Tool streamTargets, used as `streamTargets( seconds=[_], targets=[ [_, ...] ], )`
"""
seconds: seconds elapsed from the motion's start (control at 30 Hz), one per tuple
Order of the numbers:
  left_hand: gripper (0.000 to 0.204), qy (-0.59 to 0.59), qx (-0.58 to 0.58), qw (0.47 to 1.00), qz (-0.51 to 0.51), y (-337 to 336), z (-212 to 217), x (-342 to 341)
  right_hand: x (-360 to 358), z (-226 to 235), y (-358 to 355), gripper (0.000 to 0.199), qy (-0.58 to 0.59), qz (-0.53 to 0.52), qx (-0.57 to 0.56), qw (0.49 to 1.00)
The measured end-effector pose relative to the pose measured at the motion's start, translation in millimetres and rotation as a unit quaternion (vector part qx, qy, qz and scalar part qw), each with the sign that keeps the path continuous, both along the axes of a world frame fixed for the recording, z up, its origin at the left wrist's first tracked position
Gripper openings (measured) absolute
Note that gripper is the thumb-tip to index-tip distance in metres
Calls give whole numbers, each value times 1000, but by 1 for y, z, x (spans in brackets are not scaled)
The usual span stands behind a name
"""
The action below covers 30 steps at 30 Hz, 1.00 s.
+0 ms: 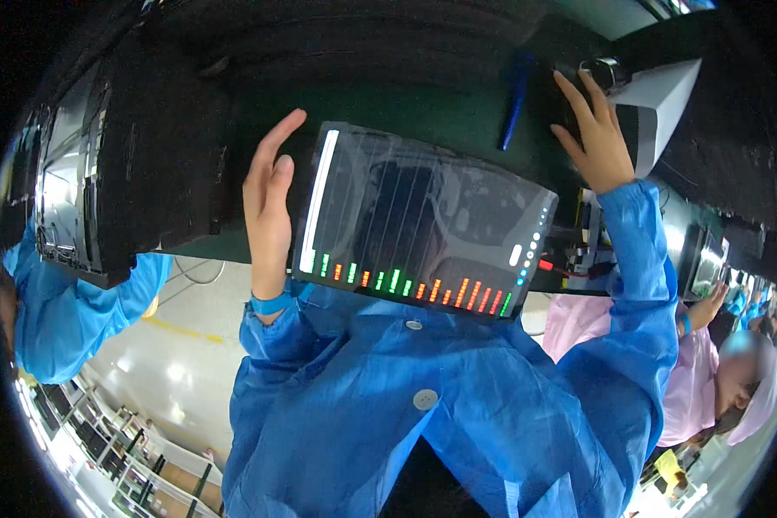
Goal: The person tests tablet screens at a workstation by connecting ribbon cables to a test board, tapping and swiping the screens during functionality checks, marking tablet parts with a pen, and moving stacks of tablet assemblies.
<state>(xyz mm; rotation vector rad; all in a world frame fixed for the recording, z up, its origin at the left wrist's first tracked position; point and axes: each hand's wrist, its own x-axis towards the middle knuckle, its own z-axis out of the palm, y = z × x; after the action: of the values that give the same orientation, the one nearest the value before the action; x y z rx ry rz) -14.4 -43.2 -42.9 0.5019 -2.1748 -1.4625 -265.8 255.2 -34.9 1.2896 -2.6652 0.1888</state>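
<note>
A tablet (423, 216) lies tilted before me, its lit screen showing a white bar and rows of small green and red marks. My left hand (269, 216) is upright beside the tablet's left edge, fingers stretched out and holding nothing visible; whether it touches the edge I cannot tell. Past the tablet's far right corner, my right hand (596, 134) reaches out with fingers spread. Its fingertips are near a dark, shiny rounded object (609, 73), whose kind I cannot make out. A blue pen (514, 108) lies to the left of that hand.
A white sheet-like piece (669, 99) stands right of my right hand. A red-tipped cable (557, 268) lies by the tablet's right edge. Dark partitions (164, 138) rise on the left. A person in blue (95, 302) sits left, another in pink (691, 380) right.
</note>
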Motion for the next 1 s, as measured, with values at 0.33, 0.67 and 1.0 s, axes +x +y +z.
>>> streamTargets(
  seconds=[0.33,0.67,1.0],
  targets=[
    [48,8,9,1000,4,-1,0,-1,-10,1,-1,62,3,-15,-25,1000],
    [45,17,24,1000,10,0,-3,-1,-5,1,1,61,-46,4,-52,998],
    [43,20,33,999,8,1,-3,-2,-6,3,0,64,-73,40,-46,996]
  ],
)
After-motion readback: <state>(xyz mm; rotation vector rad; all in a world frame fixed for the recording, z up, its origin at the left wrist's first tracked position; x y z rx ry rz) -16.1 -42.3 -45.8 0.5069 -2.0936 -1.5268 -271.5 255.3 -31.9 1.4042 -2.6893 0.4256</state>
